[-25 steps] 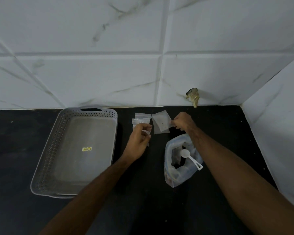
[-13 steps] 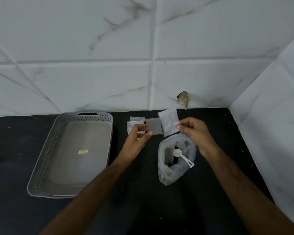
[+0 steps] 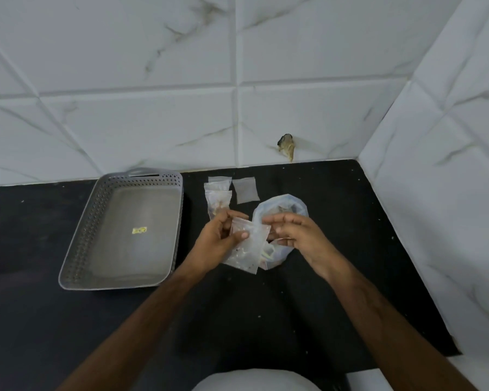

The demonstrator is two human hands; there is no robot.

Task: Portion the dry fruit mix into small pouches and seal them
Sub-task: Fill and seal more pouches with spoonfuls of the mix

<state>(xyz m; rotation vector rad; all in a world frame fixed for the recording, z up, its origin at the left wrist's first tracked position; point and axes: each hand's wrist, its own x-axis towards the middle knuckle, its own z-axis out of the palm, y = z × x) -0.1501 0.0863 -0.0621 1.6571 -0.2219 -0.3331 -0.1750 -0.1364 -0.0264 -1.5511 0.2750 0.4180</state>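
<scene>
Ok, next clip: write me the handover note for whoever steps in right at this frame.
Left hand pinches the top edge of an empty small pouch; right hand is at its other edge, grip unclear.
Big fruit mix bag sits open behind the hands.
Spare pouches lie near the wall; whether any are filled is unclear.
Grey tray holds no pouches.
Left: open the pouch, fill, seal, repeat.

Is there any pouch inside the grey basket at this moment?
No, the grey basket holds no pouch; only a small yellow sticker shows on its floor.

A clear small pouch (image 3: 247,246) hangs open-topped before the big mix bag (image 3: 280,210); spare pouches (image 3: 246,190) lie beyond.
</scene>
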